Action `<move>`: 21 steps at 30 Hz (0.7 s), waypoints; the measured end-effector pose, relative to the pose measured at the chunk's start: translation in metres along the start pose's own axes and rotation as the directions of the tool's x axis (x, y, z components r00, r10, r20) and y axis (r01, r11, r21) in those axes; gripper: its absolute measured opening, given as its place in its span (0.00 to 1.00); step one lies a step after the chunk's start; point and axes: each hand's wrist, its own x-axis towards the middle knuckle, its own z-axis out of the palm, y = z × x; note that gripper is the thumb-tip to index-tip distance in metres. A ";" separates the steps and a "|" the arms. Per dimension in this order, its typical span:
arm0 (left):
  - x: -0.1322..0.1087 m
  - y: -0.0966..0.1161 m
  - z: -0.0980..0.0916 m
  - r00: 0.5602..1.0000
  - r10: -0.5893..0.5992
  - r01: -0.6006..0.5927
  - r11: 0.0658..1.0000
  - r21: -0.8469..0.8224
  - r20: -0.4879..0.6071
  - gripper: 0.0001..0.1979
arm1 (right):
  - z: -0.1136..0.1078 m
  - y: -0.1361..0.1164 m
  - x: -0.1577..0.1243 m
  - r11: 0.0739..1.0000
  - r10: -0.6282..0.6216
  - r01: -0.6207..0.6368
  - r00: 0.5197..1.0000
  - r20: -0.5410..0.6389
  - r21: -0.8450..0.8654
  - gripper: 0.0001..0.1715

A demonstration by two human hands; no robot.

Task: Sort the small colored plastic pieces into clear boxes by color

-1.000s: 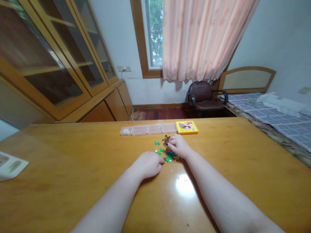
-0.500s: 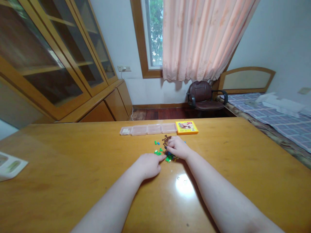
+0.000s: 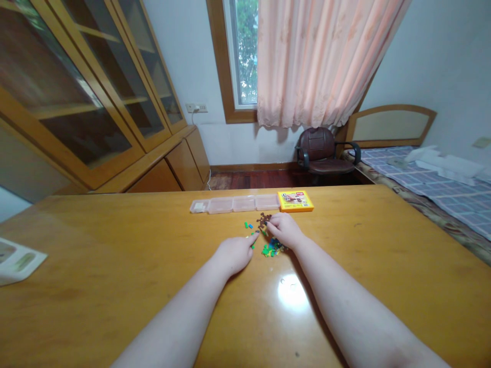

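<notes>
My left hand (image 3: 233, 255) rests low over the table with its index finger stretched out, the tip among small green pieces (image 3: 252, 247) that it partly covers. My right hand (image 3: 286, 228) is bent over a cluster of small brown building bricks (image 3: 263, 220), thumb and fingers drawn together at their edge; whatever is between them is too small to make out. Just below that hand lies a mixed heap of green, blue and yellow bricks (image 3: 271, 249). A loose green brick (image 3: 246, 225) and a blue brick (image 3: 250, 226) lie left of the brown ones.
Beyond the hands, a clear plastic box with compartments (image 3: 243, 204) stretches along the wooden table (image 3: 115, 286). Touching its right end is a yellow box (image 3: 296, 201). A white object (image 3: 23, 263) sits at the left edge. A brown armchair (image 3: 320, 148) stands behind the table.
My right hand has moved up and slightly right, off the mixed heap to the brown bricks. The left fingertip has shifted up, away from the heap and over the green pieces.
</notes>
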 end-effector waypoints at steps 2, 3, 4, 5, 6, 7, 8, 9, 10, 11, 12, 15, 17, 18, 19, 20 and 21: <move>0.001 0.000 0.001 1.000 0.006 -0.006 1.000 -0.001 -0.015 0.27 | 0.000 0.000 0.000 1.000 -0.029 0.028 0.999 0.026 0.003 0.22; 0.001 -0.001 0.002 1.000 0.009 -0.009 1.000 -0.003 -0.025 0.27 | 0.000 0.000 0.000 0.998 -0.060 0.060 0.997 0.051 0.019 0.22; 0.001 -0.001 0.002 0.999 0.012 -0.012 1.000 -0.007 -0.036 0.27 | 0.001 -0.001 0.000 0.995 -0.095 0.092 0.992 0.078 0.044 0.22; 0.001 -0.001 0.002 0.999 0.015 -0.016 1.000 -0.013 -0.051 0.26 | 0.001 -0.001 -0.001 0.991 -0.119 0.112 0.988 0.099 0.072 0.22; 0.001 -0.001 0.002 0.997 0.026 -0.028 0.999 -0.024 -0.073 0.25 | 0.001 -0.001 -0.001 0.989 -0.122 0.112 0.987 0.103 0.093 0.22; 0.001 -0.001 0.001 0.993 0.047 -0.051 0.998 -0.038 -0.104 0.25 | 0.001 -0.002 -0.001 0.990 -0.102 0.092 0.991 0.091 0.104 0.22; 0.001 0.000 0.000 0.986 0.082 -0.091 0.994 -0.054 -0.142 0.24 | 0.000 -0.002 -0.001 0.993 -0.066 0.059 0.996 0.065 0.106 0.23; 0.000 0.001 -0.001 0.974 0.130 -0.145 0.987 -0.068 -0.185 0.23 | 0.000 -0.002 -0.001 0.995 -0.024 0.021 0.999 0.027 0.101 0.24; -0.001 0.002 -0.002 0.956 0.185 -0.207 0.975 -0.079 -0.226 0.22 | 0.000 -0.001 -0.002 0.995 0.016 -0.015 1.000 -0.017 0.094 0.25; -0.002 0.004 -0.002 0.934 0.241 -0.271 0.959 -0.084 -0.263 0.21 | -0.001 -0.001 -0.002 0.995 0.047 -0.042 0.997 -0.056 0.091 0.25; -0.003 0.005 -0.002 0.911 0.295 -0.332 0.939 -0.086 -0.288 0.21 | -0.001 0.000 -0.002 0.994 0.066 -0.058 0.994 -0.091 0.091 0.26; -0.004 0.011 0.005 0.873 0.407 -0.443 0.892 -0.089 -0.269 0.23 | -0.002 0.002 -0.003 0.993 0.076 -0.062 0.985 -0.152 0.097 0.26; -0.005 0.014 0.011 0.884 0.429 -0.452 0.887 -0.097 -0.187 0.26 | -0.001 0.003 -0.003 0.994 0.074 -0.058 0.984 -0.165 0.097 0.26; -0.005 0.015 0.013 0.892 0.430 -0.445 0.890 -0.101 -0.141 0.27 | -0.001 0.003 -0.003 0.994 0.074 -0.059 0.983 -0.166 0.096 0.26; -0.005 0.016 0.015 0.900 0.424 -0.433 0.895 -0.105 -0.100 0.28 | 0.000 0.003 -0.003 0.993 0.078 -0.063 0.983 -0.166 0.095 0.27; -0.006 0.017 0.015 0.908 0.415 -0.420 0.901 -0.108 -0.068 0.29 | 0.000 0.003 -0.003 0.993 0.084 -0.069 0.982 -0.167 0.091 0.26; -0.007 0.018 0.015 0.915 0.400 -0.403 0.909 -0.108 -0.043 0.29 | 0.000 0.003 -0.003 0.993 0.089 -0.075 0.982 -0.167 0.087 0.26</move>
